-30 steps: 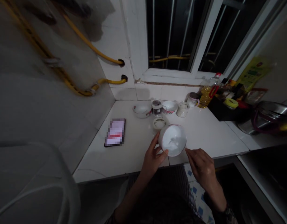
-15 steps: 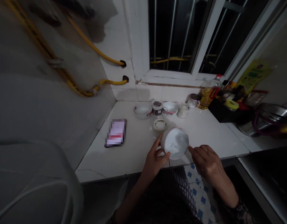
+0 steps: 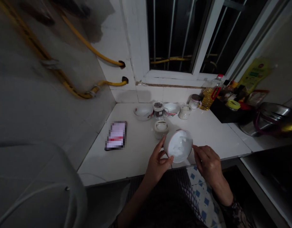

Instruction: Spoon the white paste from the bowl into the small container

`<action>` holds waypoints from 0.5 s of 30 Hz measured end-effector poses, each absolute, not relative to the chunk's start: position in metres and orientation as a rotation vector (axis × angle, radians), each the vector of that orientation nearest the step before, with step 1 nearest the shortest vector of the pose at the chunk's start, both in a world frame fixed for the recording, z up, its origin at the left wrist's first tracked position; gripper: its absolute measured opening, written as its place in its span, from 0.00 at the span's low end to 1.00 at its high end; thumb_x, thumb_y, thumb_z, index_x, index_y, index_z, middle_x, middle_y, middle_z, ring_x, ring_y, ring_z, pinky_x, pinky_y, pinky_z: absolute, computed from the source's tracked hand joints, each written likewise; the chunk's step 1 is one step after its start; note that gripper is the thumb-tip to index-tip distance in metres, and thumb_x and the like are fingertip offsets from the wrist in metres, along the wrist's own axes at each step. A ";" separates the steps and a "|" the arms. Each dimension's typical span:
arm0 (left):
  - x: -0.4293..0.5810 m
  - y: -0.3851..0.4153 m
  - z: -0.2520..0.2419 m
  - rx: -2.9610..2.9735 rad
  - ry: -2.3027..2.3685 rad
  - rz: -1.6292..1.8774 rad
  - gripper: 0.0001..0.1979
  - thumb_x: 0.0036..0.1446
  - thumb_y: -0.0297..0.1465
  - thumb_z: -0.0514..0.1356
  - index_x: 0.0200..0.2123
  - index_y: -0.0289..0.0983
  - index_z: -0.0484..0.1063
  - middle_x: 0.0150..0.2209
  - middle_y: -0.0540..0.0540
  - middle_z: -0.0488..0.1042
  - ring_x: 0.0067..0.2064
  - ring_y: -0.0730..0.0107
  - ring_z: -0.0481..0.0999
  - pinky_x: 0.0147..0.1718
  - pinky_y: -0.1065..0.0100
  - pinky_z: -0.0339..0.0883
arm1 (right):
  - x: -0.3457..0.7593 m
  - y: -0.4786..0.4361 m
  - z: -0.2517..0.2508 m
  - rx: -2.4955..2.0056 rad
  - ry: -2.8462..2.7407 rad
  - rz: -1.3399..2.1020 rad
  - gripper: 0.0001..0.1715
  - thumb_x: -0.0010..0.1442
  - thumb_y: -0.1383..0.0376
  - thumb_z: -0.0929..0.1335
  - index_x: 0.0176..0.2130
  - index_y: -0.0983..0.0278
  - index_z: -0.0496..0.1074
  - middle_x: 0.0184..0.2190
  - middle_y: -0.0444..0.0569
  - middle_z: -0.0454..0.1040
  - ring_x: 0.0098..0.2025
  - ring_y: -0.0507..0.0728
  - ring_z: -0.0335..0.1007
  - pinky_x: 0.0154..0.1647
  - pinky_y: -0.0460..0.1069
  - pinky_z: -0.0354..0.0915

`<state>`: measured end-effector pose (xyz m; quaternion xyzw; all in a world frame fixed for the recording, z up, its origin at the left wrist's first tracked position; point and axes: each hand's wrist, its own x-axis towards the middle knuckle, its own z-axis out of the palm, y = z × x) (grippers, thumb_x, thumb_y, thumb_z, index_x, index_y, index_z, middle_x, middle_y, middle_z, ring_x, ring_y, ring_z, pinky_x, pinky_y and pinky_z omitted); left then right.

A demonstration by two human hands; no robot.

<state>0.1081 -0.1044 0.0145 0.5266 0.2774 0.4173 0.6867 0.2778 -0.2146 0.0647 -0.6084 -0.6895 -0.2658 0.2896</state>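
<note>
A white bowl (image 3: 179,148) with a thin pink rim is tilted toward me above the counter's front edge. My left hand (image 3: 159,160) grips it from the left, thumb over the near rim and fingers around the outside. White contents, or the white inner wall, show in it; I cannot tell which. At the bowl's right rim, my right hand (image 3: 207,161) is closed in a pinch. Whatever it holds is too small or hidden to name, though a pale greyish shape shows inside the bowl near the fingertips. Just behind the bowl stands a lidded glass jar (image 3: 161,128).
On the white counter (image 3: 136,158) a phone (image 3: 116,135) lies at left. Farther back are two bowls (image 3: 143,113), a dark-filled jar (image 3: 158,110), a white-filled jar (image 3: 185,111), a mug (image 3: 195,102) and an oil bottle (image 3: 209,95). A steel pot (image 3: 267,118) stands right.
My right hand has shifted slightly at the bowl's rim, and the grey shape inside has moved toward the upper right. The left hand keeps its grip. The whole view has shifted slightly.
</note>
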 end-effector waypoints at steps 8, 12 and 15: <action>0.107 -0.102 0.011 1.174 0.628 0.928 0.40 0.47 0.34 0.67 0.65 0.44 0.61 0.67 0.42 0.60 0.50 0.61 0.77 0.37 0.71 0.78 | 0.279 -0.219 0.070 -1.647 -1.735 -0.298 0.16 0.66 0.72 0.61 0.49 0.64 0.74 0.31 0.50 0.76 0.33 0.56 0.72 0.33 0.50 0.69; 0.107 -0.103 0.009 1.195 0.628 0.916 0.39 0.49 0.33 0.66 0.65 0.45 0.61 0.66 0.43 0.61 0.50 0.62 0.77 0.37 0.71 0.78 | 0.283 -0.223 0.075 -1.714 -1.579 -0.124 0.15 0.68 0.67 0.61 0.47 0.63 0.75 0.29 0.48 0.75 0.30 0.54 0.73 0.32 0.48 0.69; 0.107 -0.104 0.005 1.214 0.630 0.900 0.38 0.50 0.32 0.66 0.65 0.45 0.61 0.66 0.43 0.60 0.50 0.63 0.76 0.37 0.72 0.78 | 0.284 -0.223 0.075 -1.767 -1.485 -0.023 0.15 0.67 0.63 0.62 0.43 0.63 0.77 0.28 0.48 0.75 0.29 0.54 0.72 0.33 0.47 0.68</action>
